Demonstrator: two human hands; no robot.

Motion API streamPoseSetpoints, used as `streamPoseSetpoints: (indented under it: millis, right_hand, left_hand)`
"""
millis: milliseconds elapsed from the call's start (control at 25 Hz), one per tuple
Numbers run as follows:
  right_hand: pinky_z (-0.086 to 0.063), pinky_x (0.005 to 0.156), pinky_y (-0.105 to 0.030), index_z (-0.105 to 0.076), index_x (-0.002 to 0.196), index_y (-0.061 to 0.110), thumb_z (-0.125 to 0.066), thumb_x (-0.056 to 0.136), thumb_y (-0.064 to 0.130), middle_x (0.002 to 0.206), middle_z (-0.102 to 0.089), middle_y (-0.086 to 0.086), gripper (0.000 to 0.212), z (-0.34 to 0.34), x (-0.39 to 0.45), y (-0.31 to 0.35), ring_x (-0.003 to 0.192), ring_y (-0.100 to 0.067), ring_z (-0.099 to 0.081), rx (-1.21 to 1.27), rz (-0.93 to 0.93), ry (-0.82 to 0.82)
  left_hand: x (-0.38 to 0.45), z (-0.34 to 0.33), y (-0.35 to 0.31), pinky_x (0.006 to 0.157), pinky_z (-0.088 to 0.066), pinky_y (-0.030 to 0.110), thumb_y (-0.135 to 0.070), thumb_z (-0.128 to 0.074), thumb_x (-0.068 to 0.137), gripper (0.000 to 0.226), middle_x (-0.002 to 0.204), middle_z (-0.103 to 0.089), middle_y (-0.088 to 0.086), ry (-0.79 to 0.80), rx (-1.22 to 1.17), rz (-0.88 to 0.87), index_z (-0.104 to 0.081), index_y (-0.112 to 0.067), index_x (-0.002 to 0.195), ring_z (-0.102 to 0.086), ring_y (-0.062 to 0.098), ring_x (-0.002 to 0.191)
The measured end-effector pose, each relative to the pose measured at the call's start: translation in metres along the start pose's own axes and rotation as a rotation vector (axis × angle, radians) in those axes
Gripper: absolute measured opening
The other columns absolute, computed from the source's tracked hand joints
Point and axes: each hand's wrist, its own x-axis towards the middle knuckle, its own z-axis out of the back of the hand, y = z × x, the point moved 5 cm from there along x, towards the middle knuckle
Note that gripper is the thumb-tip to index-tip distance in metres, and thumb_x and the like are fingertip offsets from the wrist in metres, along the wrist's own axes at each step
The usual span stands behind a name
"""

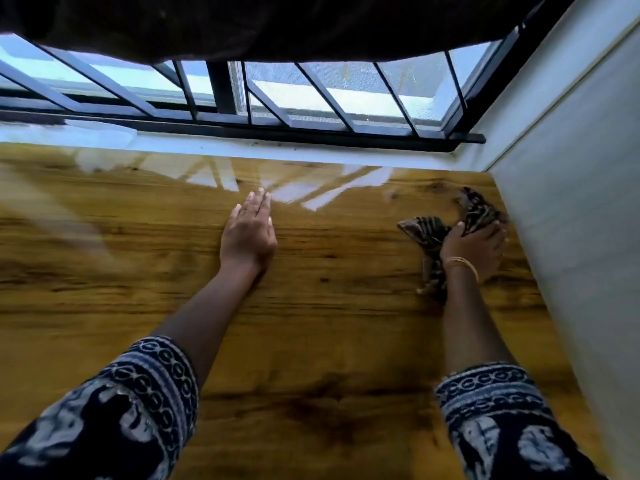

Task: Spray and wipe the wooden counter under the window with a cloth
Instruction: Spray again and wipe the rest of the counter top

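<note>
**Wipe in progress, far right corner**

Right hand grip: fingers curled down over a bunched striped cloth, pressing it onto the tabletop. Cloth sits at the far right end, near the grey side wall; one tail pokes out toward the window, another trails back under the wrist. Thin bangle on that wrist

Left hand: nothing held, fingers straight and close together, palm flat on the wood mid-tabletop, looks like a brace

Progress, my read: spraying seems done, no spray bottle in view, and wood near the window shines with glare, though wet film vs plain reflection I cannot tell. Wiping is at the right corner; no clear way to say how much of the middle and left is done. Probably the rest of the tabletop is left

Pose: both arms stretched forward, patterned sleeves pushed to the forearm. Right wrist bent and reaching toward the corner, left arm straight and angled inward. Slight blur at the right hand, consistent with motion
</note>
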Motion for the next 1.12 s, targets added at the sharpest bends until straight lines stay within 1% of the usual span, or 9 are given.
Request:
streamPoseSetpoints:
  millis: [80, 280, 360, 520, 680, 760, 880, 1000, 1120]
  right_hand:
    - [-0.015, 0.121, -0.047, -0.01, 0.155, 0.005, -0.034, 0.1, 0.047, 0.162, -0.013, -0.02, 0.074, -0.009, -0.048, 0.036, 0.149, -0.036, -0.014, 0.008, -0.027, 0.057]
    - [-0.018, 0.121, -0.042, -0.015, 0.155, 0.016, -0.035, 0.097, 0.052, 0.162, -0.02, -0.011, 0.072, -0.05, -0.22, 0.145, 0.149, -0.027, -0.02, -0.127, 0.948, 0.295]
    - [-0.023, 0.12, -0.039, -0.022, 0.155, 0.02, -0.043, 0.096, 0.047, 0.16, -0.027, -0.006, 0.068, -0.039, -0.217, 0.134, 0.147, -0.024, -0.026, -0.082, 1.098, 0.351]
    - [-0.037, 0.11, -0.045, -0.043, 0.143, 0.014, -0.049, 0.094, 0.031, 0.143, -0.048, -0.012, 0.052, 0.011, -0.115, 0.044, 0.131, -0.03, -0.045, 0.046, 0.681, 0.13]
    - [-0.019, 0.12, -0.047, -0.019, 0.154, 0.005, -0.042, 0.1, 0.04, 0.16, -0.022, -0.018, 0.068, 0.027, -0.098, -0.055, 0.148, -0.034, -0.019, -0.003, 0.121, 0.057]
    - [-0.011, 0.122, -0.047, -0.012, 0.155, 0.005, -0.04, 0.101, 0.04, 0.162, -0.014, -0.018, 0.071, 0.02, -0.133, -0.044, 0.15, -0.034, -0.011, 0.003, 0.049, 0.084]
    - [-0.018, 0.119, -0.048, -0.014, 0.155, 0.005, -0.039, 0.1, 0.041, 0.16, -0.02, -0.019, 0.07, 0.002, -0.219, 0.032, 0.146, -0.038, -0.02, -0.034, 0.323, 0.154]
    - [-0.017, 0.12, -0.044, -0.013, 0.156, 0.011, -0.036, 0.099, 0.047, 0.161, -0.02, -0.015, 0.071, -0.025, -0.348, 0.102, 0.148, -0.033, -0.019, -0.121, 0.824, 0.291]
    - [-0.013, 0.121, -0.038, -0.016, 0.156, 0.018, -0.037, 0.097, 0.049, 0.163, -0.019, -0.007, 0.07, -0.031, -0.453, 0.108, 0.151, -0.025, -0.015, -0.143, 1.265, 0.448]
  left_hand:
    - [0.0, 0.001, -0.004, 0.12, -0.02, 0.04, -0.016, -0.032, 0.098, 0.052, 0.157, -0.028, 0.009, -0.001, -0.02, -0.018, -0.028, -0.008, 0.149, -0.025, 0.022, 0.145]
    - [-0.054, 0.008, 0.01, 0.118, -0.024, 0.042, -0.012, -0.038, 0.096, 0.05, 0.153, -0.035, 0.012, -0.012, -0.043, -0.045, -0.036, -0.005, 0.145, -0.03, 0.024, 0.143]
    - [-0.082, 0.012, 0.022, 0.118, -0.024, 0.042, -0.01, -0.042, 0.095, 0.049, 0.152, -0.037, 0.013, -0.015, -0.064, -0.039, -0.04, -0.003, 0.143, -0.032, 0.025, 0.143]
    - [-0.122, 0.019, 0.039, 0.118, -0.022, 0.04, -0.009, -0.043, 0.094, 0.05, 0.153, -0.035, 0.011, -0.018, -0.067, -0.023, -0.04, -0.004, 0.143, -0.031, 0.025, 0.143]
    - [-0.16, 0.025, 0.052, 0.118, -0.022, 0.038, -0.009, -0.043, 0.095, 0.049, 0.153, -0.036, 0.009, -0.034, -0.082, -0.017, -0.04, -0.005, 0.143, -0.03, 0.022, 0.144]
    - [-0.18, 0.029, 0.057, 0.118, -0.022, 0.038, -0.01, -0.042, 0.095, 0.048, 0.153, -0.036, 0.009, -0.041, -0.09, -0.022, -0.041, -0.005, 0.143, -0.03, 0.022, 0.144]
    - [-0.216, 0.038, 0.072, 0.119, -0.023, 0.038, -0.01, -0.042, 0.095, 0.048, 0.153, -0.036, 0.009, -0.038, -0.104, -0.046, -0.041, -0.004, 0.143, -0.03, 0.022, 0.144]
    - [-0.259, 0.049, 0.093, 0.117, -0.027, 0.04, -0.007, -0.044, 0.095, 0.048, 0.151, -0.039, 0.012, -0.045, -0.101, -0.065, -0.042, -0.002, 0.142, -0.033, 0.024, 0.142]
    - [-0.301, 0.062, 0.119, 0.116, -0.029, 0.041, -0.005, -0.046, 0.093, 0.045, 0.146, -0.045, 0.017, -0.08, -0.121, -0.033, -0.045, 0.002, 0.138, -0.04, 0.028, 0.138]
